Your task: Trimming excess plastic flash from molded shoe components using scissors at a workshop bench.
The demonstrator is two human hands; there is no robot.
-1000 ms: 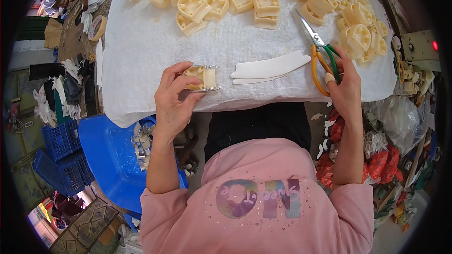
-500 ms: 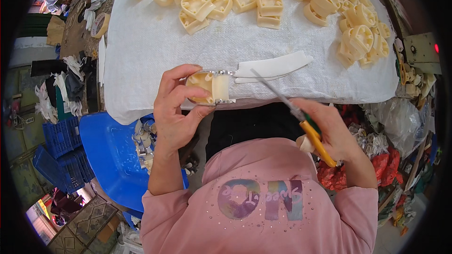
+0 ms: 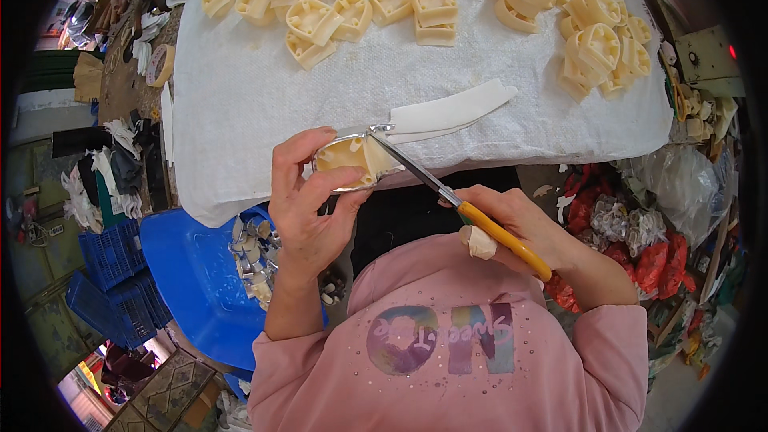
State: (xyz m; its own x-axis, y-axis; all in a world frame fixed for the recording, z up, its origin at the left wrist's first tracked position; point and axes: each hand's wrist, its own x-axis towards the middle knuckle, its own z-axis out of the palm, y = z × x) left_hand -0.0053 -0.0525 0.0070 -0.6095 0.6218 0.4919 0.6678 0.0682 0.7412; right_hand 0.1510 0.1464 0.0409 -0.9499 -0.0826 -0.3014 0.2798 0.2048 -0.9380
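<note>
My left hand [image 3: 308,200] pinches a cream plastic heel-shaped piece [image 3: 344,158] with a shiny silver band around its edge. The piece is hollow, with small posts inside. In my right hand [image 3: 516,228] is a slim metal tool [image 3: 420,168] with a long yellow handle; whether it is scissors or pliers I cannot tell. Its tip touches the silver-banded piece near the upper right corner. A beige wrap [image 3: 478,242] covers a finger of my right hand. White curved strips [image 3: 456,110] lie on the cloth just beyond the tool.
A white woven cloth [image 3: 232,104] covers the table. Many cream pieces [image 3: 436,2] are heaped along its far side and right. At left stands a blue bin [image 3: 180,272] holding silver-edged pieces [image 3: 256,256]. Red plastic bags [image 3: 664,264] sit to the right, and a tape roll [image 3: 160,66] lies far left.
My right hand has brought the tool left and down, so its tip now meets the piece. The piece has tilted slightly in my left hand. The whole view has shifted a little.
</note>
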